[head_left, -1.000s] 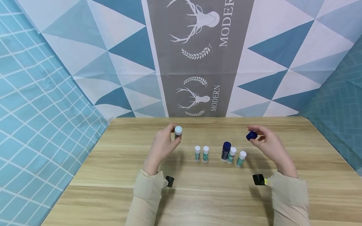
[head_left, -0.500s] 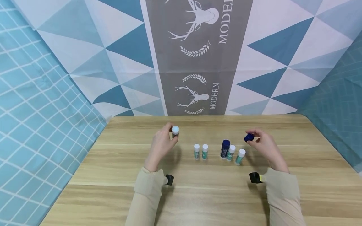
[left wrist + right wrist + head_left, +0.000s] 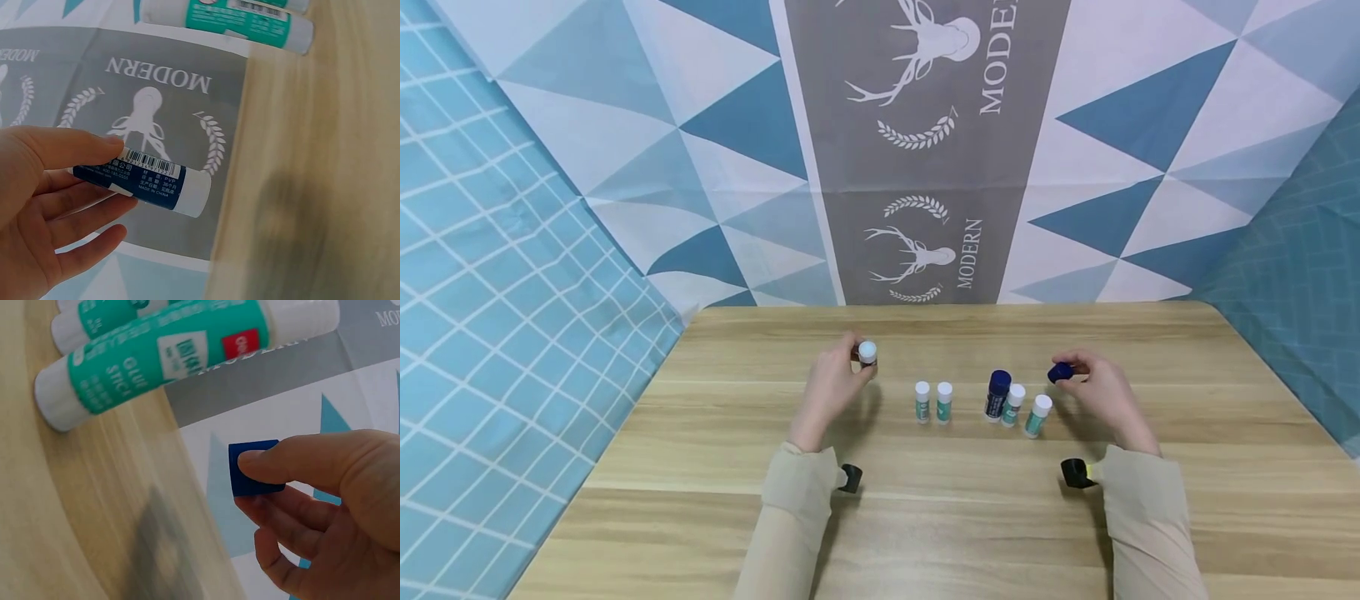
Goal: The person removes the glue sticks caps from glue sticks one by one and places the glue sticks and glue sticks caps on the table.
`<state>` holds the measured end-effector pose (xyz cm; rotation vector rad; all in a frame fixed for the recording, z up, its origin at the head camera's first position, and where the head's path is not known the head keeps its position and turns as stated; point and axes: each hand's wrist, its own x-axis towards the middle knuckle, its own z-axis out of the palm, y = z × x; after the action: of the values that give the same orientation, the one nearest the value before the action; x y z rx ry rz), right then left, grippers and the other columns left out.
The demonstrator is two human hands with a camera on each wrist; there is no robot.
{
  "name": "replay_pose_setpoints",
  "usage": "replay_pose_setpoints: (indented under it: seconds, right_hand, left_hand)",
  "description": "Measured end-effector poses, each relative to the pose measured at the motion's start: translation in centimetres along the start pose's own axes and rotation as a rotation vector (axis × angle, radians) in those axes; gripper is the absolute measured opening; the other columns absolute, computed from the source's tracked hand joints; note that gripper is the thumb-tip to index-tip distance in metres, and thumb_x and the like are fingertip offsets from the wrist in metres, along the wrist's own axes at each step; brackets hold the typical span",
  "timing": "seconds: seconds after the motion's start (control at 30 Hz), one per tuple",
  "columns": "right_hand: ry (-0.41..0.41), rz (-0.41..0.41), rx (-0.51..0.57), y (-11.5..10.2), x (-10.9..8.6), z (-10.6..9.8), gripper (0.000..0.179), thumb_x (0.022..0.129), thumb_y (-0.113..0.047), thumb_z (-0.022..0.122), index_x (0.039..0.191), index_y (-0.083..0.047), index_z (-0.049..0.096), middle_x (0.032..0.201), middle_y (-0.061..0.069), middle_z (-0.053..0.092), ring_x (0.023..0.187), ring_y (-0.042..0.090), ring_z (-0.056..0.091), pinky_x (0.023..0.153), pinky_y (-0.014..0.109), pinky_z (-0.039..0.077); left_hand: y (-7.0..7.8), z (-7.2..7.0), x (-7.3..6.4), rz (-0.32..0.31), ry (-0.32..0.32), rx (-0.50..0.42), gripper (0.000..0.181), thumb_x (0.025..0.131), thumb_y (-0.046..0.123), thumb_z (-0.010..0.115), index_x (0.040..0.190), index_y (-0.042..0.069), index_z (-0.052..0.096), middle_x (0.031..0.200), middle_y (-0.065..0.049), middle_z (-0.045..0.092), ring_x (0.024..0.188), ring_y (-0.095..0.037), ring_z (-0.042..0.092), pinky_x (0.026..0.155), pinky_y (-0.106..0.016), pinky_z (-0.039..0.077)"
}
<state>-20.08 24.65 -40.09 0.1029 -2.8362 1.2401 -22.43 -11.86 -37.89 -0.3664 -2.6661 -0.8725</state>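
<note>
In the head view my left hand [image 3: 831,383] pinches a glue stick [image 3: 868,353] above the back of the table. The left wrist view shows its dark blue label, barcode and white end [image 3: 194,194]; the other fingers are spread beneath. My right hand [image 3: 1103,392] pinches a small, squarish dark blue piece [image 3: 253,484] between thumb and fingers, its kind not clear. Between the hands stand two green-and-white glue sticks [image 3: 922,403] on the left. Further right are a dark blue glue stick [image 3: 997,396], another green-and-white one [image 3: 1012,406] close beside it, and one more [image 3: 1037,417].
The wooden table [image 3: 955,517] runs back to a patterned cloth [image 3: 925,167] with a grey deer panel. Blue checked cloth [image 3: 490,333] hangs at the left, teal cloth [image 3: 1300,283] at the right. A black wrist camera [image 3: 1077,473] sits on the right sleeve.
The right hand has come slightly left and lower with the blue piece. The left hand has sunk a little with its glue stick. The standing glue sticks keep their places.
</note>
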Motion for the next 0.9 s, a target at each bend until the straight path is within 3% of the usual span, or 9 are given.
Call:
replay_pose_setpoints:
  seconds: [0.33, 0.57, 0.8, 0.9]
  right_hand:
    - [0.017, 0.025, 0.013, 1.0, 0.2, 0.4, 0.04, 0.085, -0.006, 0.059, 0.123, 0.002, 0.049, 0.117, 0.027, 0.052, 0.106, 0.04, 0.05, 0.085, 0.051, 0.041]
    - [0.05, 0.022, -0.021, 1.7, 0.3, 1.0, 0.038, 0.084, -0.007, 0.06, 0.121, 0.001, 0.052, 0.112, 0.027, 0.055, 0.098, 0.037, 0.053, 0.065, 0.033, 0.048]
    - [0.047, 0.005, -0.049, 2.3, 0.5, 1.3, 0.039, 0.084, -0.006, 0.061, 0.121, 0.002, 0.052, 0.114, 0.028, 0.055, 0.099, 0.039, 0.054, 0.08, 0.048, 0.045]
    - [0.048, 0.014, -0.065, 2.5, 0.5, 1.4, 0.04, 0.083, -0.008, 0.061, 0.121, 0.003, 0.052, 0.113, 0.028, 0.055, 0.098, 0.039, 0.055, 0.081, 0.049, 0.044]
  left_hand:
    - [-0.7, 0.8, 0.0, -0.051, -0.032, -0.016, 0.02, 0.076, 0.011, 0.069, 0.094, 0.009, 0.059, 0.089, -0.007, 0.066, 0.084, -0.022, 0.063, 0.074, -0.038, 0.049]
    - [-1.2, 1.1, 0.0, -0.061, -0.055, -0.025, 0.023, 0.077, 0.01, 0.07, 0.097, 0.007, 0.059, 0.091, -0.008, 0.066, 0.085, -0.023, 0.063, 0.076, -0.038, 0.049]
    - [-1.5, 1.5, 0.0, -0.077, -0.079, -0.023, 0.027, 0.076, 0.012, 0.071, 0.1, 0.005, 0.059, 0.093, -0.009, 0.066, 0.087, -0.023, 0.063, 0.078, -0.038, 0.049]
    - [-1.6, 1.6, 0.0, -0.082, -0.085, -0.021, 0.027, 0.077, 0.013, 0.07, 0.101, 0.006, 0.059, 0.093, -0.009, 0.066, 0.087, -0.023, 0.063, 0.077, -0.038, 0.049]
